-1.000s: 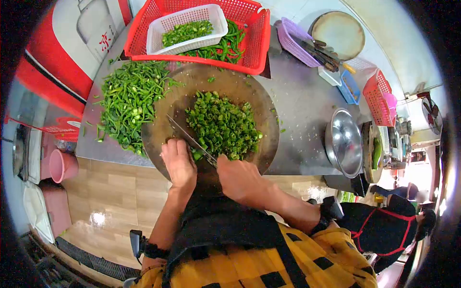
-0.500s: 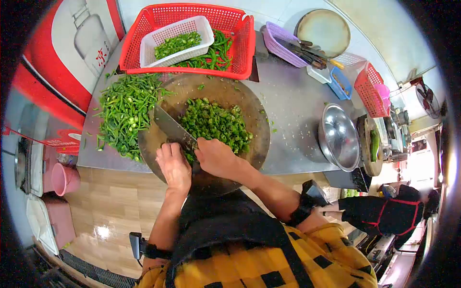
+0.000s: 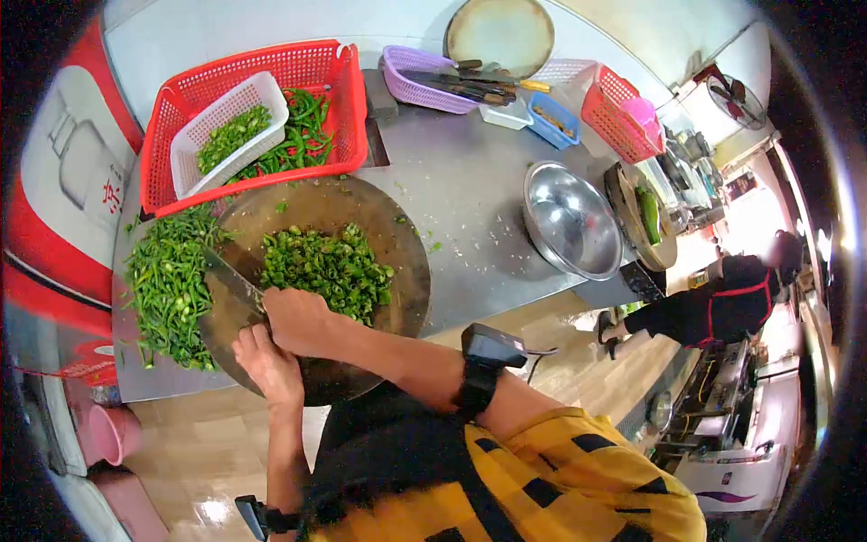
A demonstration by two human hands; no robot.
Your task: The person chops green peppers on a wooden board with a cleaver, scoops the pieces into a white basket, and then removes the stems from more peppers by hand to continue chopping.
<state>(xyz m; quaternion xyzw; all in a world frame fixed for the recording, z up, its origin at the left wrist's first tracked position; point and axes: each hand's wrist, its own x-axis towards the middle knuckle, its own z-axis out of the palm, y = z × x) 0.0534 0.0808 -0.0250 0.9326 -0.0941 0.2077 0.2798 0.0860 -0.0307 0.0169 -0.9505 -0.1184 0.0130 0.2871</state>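
Observation:
My right hand (image 3: pixel 296 318) is closed round the handle of a wide-bladed kitchen knife (image 3: pixel 235 285). The blade points up and left over the left part of a round wooden chopping board (image 3: pixel 411 257). Just below the right hand is my left hand (image 3: pixel 268 363), its fingers curled in near the knife's handle end; what they hold, if anything, is hidden. Chopped green peppers (image 3: pixel 330 274) lie in a pile on the board, right of the blade. A heap of green peppers (image 3: pixel 172 289) spreads over the counter at the board's left edge.
Behind the board stands a red basket (image 3: pixel 354 126) with a white basket (image 3: pixel 185 154) and green peppers inside. A steel bowl (image 3: pixel 573 217) sits on the steel counter (image 3: pixel 470 199) to the right. A purple basket (image 3: pixel 406 61) holds knives. Another person (image 3: pixel 736 298) stands far right.
The view has swung right, so the counter's things appear further left. My right hand and the knife have moved left over the board, away from the chopped pile. My left hand stays close below.

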